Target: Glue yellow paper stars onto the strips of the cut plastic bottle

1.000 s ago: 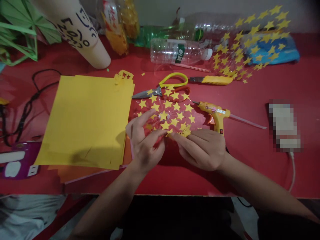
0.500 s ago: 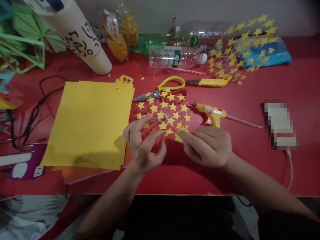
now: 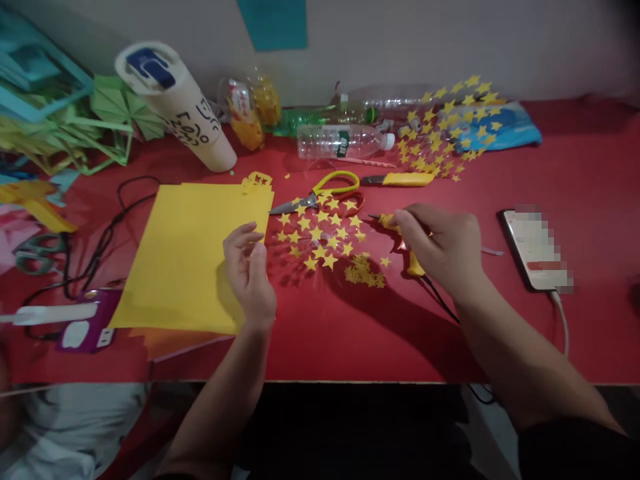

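My right hand [image 3: 443,245] lies over the yellow glue gun [image 3: 415,265], fingers curled round its body; the nozzle pokes out to the left. My left hand [image 3: 250,272] hovers at the right edge of the yellow paper stack [image 3: 185,253], thumb and fingers pinched together; what they hold is too small to name. Between the hands, several yellow paper stars [image 3: 320,233] sit stuck on a clear plastic piece, with a small heap of loose stars [image 3: 363,272] in front of them.
Yellow-handled scissors [image 3: 325,187] and a utility knife [image 3: 400,179] lie behind the stars. Farther back are a clear bottle [image 3: 340,141], a star-covered bottle [image 3: 440,120] and a cardboard tube [image 3: 175,100]. A phone [image 3: 533,247] charges at the right; a power strip [image 3: 75,327] and cables at the left.
Both hands have left the starred plastic piece. My right hand moved right onto the glue gun; my left hand drew back left over the yellow paper. The camera has tilted up.
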`<state>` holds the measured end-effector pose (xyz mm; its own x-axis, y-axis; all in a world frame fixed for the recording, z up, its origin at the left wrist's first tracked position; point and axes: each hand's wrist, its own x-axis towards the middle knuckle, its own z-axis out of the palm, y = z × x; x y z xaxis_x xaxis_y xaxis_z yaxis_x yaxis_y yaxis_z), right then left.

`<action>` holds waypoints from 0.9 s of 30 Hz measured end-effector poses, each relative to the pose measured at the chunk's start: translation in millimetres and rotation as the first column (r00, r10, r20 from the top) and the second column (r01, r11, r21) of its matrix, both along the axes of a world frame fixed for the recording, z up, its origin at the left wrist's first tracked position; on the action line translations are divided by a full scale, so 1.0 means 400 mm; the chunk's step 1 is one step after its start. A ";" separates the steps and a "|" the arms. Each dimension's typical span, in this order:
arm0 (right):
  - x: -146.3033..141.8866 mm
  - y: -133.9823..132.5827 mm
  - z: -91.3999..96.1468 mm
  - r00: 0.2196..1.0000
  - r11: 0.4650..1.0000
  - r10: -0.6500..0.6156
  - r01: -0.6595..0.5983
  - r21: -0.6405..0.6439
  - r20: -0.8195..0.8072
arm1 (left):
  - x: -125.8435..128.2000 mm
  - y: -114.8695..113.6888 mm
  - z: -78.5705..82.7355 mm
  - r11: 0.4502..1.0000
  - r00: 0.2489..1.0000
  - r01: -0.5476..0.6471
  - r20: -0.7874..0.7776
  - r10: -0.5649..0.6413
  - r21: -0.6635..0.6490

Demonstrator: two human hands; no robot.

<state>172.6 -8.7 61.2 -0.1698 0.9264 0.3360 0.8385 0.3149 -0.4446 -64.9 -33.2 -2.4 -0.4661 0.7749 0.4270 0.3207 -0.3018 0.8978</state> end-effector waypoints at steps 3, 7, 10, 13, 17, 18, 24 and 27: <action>0.024 0.004 0.003 0.997 0.989 0.003 0.009 -0.151 0.081 | -0.009 0.007 -0.004 0.984 0.984 -0.004 0.175 0.035 -0.177; 0.055 -0.006 -0.017 0.992 0.963 0.036 -0.001 -0.269 0.124 | -0.021 0.009 -0.004 0.960 0.929 0.090 0.370 0.015 -0.266; 0.067 -0.015 -0.050 0.992 0.964 0.069 -0.038 -0.262 0.110 | -0.030 0.006 -0.003 0.942 0.880 0.180 0.474 -0.025 -0.284; 0.060 -0.022 -0.085 0.983 0.968 0.144 -0.115 -0.222 0.117 | -0.033 0.006 -0.006 0.924 0.840 0.234 0.541 -0.035 -0.304; 0.023 -0.018 -0.116 0.969 0.969 0.208 -0.186 -0.159 0.133 | -0.031 0.014 -0.014 0.896 0.802 0.291 0.596 -0.038 -0.335; 0.012 -0.014 -0.120 0.966 0.968 0.218 -0.197 -0.152 0.138 | -0.030 0.016 -0.016 0.892 0.794 0.302 0.606 -0.040 -0.337; -0.027 0.006 -0.130 0.961 0.967 0.235 -0.216 -0.135 0.145 | -0.033 0.009 -0.009 0.863 0.713 0.405 0.695 -0.091 -0.303; -0.020 0.002 -0.130 0.966 0.969 0.224 -0.207 -0.135 0.125 | -0.034 -0.004 -0.002 0.853 0.688 0.437 0.717 -0.114 -0.284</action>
